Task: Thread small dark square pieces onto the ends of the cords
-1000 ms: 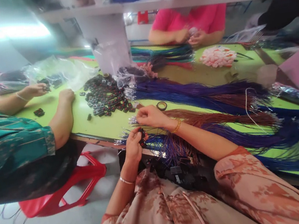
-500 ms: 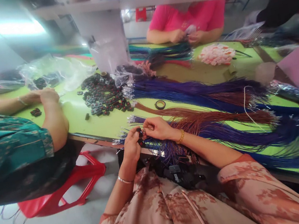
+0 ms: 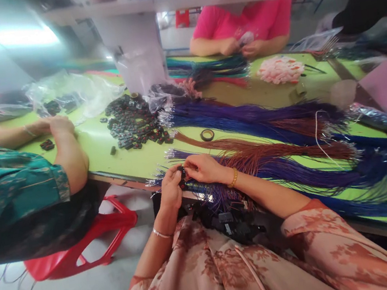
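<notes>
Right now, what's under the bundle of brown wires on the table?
The green tabletop shows beside the brown wires; anything beneath the thick of the bundle is covered.

The connector (image 3: 182,171) in the left hand (image 3: 170,188) is black with a touch of red. Beyond that hand, the parts pile (image 3: 134,123) is black and dark grey, flecked red, on a yellow-green table (image 3: 102,155). Right of the right hand (image 3: 202,167), one wire bundle (image 3: 276,150) is brown; others run purple and deep blue. The tape roll (image 3: 207,135) beyond it is black. The left wrist's bangle (image 3: 162,233) is silvery, the right's bracelet (image 3: 233,178) yellow-gold. Nearer than both hands, the clothing (image 3: 222,274) is pinkish beige, patterned with rust-brown flowers.
</notes>
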`<state>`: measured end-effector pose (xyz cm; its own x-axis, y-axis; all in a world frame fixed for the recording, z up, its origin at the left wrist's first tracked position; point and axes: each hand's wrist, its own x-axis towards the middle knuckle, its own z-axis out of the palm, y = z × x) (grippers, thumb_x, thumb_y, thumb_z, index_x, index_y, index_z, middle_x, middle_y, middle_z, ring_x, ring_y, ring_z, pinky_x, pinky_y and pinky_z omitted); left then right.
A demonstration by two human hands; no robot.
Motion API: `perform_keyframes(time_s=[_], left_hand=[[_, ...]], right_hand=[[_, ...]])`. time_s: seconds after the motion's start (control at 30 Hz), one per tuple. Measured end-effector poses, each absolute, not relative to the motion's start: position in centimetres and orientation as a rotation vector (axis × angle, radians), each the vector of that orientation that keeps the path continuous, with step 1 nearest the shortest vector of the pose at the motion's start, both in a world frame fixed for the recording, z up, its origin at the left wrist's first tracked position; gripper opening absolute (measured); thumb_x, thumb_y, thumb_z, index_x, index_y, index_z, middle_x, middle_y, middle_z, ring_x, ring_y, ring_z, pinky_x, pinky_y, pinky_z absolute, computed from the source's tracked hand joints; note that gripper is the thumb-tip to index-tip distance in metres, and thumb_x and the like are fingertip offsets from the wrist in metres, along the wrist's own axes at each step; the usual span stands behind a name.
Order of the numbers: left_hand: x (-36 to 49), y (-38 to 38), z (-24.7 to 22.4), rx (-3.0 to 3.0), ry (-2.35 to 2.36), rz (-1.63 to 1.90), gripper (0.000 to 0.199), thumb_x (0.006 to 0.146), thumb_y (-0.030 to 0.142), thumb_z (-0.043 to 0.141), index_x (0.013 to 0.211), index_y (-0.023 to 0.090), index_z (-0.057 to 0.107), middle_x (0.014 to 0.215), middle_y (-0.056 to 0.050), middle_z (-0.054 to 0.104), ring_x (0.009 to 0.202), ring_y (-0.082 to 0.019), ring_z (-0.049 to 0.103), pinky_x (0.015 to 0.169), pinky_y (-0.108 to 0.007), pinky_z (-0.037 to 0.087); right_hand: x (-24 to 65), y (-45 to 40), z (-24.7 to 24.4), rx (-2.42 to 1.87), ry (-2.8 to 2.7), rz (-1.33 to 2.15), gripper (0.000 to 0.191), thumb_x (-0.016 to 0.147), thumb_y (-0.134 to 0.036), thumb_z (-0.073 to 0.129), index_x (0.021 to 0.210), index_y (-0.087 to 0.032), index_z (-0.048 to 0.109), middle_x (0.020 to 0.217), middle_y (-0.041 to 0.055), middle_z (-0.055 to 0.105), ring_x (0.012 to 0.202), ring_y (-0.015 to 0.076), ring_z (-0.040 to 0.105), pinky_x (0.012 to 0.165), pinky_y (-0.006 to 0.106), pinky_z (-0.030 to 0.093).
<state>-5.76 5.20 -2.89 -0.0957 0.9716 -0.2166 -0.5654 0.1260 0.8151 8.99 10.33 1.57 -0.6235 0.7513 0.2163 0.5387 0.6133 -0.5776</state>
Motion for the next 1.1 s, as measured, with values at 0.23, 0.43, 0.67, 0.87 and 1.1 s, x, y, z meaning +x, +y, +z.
perform_keyframes(time_s=[0.23, 0.43, 0.67, 0.87, 1.1], left_hand=[[-5.6, 5.0, -2.9, 0.593, 0.971, 1.430, 0.030, 0.066, 0.025, 0.077, 0.092, 0.016, 0.064, 0.083, -0.002, 0.066, 0.073, -0.012, 0.060, 0.071, -0.025, 0.047], [-3.8, 2.1, -1.4, 0.960, 1.173, 1.564, 0.026, 0.080, 0.031, 0.067, 0.103, 0.021, 0.063, 0.094, -0.005, 0.064, 0.081, -0.016, 0.059, 0.073, -0.029, 0.049], [0.3, -1.3, 0.6, 2.393, 0.724, 0.987, 0.027, 0.090, 0.031, 0.050, 0.108, 0.018, 0.064, 0.096, -0.012, 0.066, 0.085, -0.022, 0.059, 0.077, -0.036, 0.047], [4.7, -0.7, -0.6, 2.877, 0.356, 0.515, 0.035, 0.092, 0.039, 0.040, 0.081, 0.014, 0.062, 0.080, -0.011, 0.062, 0.074, -0.020, 0.053, 0.065, -0.033, 0.042], [2.2, -0.6, 0.0, 2.562, 0.288, 0.804, 0.034, 0.085, 0.045, 0.054, 0.104, 0.020, 0.066, 0.100, -0.013, 0.067, 0.094, -0.025, 0.059, 0.083, -0.038, 0.044]], right_hand=[[8.7, 10.0, 1.4, -1.061, -2.401, 0.629, 0.007, 0.077, -0.018, 0.054, 0.072, -0.015, 0.059, 0.066, 0.0029, 0.063, 0.057, 0.0121, 0.048, 0.057, 0.023, 0.029], [9.9, 12.2, 2.6, -0.972, -2.248, 0.996, 0.020, 0.085, -0.023, 0.047, 0.078, -0.013, 0.063, 0.070, 0.0005, 0.063, 0.063, 0.0103, 0.052, 0.062, 0.020, 0.037], [8.5, 13.4, 2.3, -0.994, -2.599, 0.950, 0.022, 0.082, -0.013, 0.049, 0.087, -0.013, 0.071, 0.088, 0.0049, 0.071, 0.076, 0.0131, 0.058, 0.073, 0.023, 0.040], [5.6, 12.2, 1.4, -1.174, -2.729, 0.628, 0.025, 0.084, -0.020, 0.051, 0.100, -0.014, 0.070, 0.101, 0.0125, 0.068, 0.090, 0.0212, 0.058, 0.080, 0.029, 0.040], [4.4, 10.2, 0.1, -1.359, -2.583, 0.451, 0.026, 0.089, -0.032, 0.050, 0.110, -0.022, 0.062, 0.109, 0.0103, 0.060, 0.101, 0.0261, 0.050, 0.085, 0.038, 0.039]])
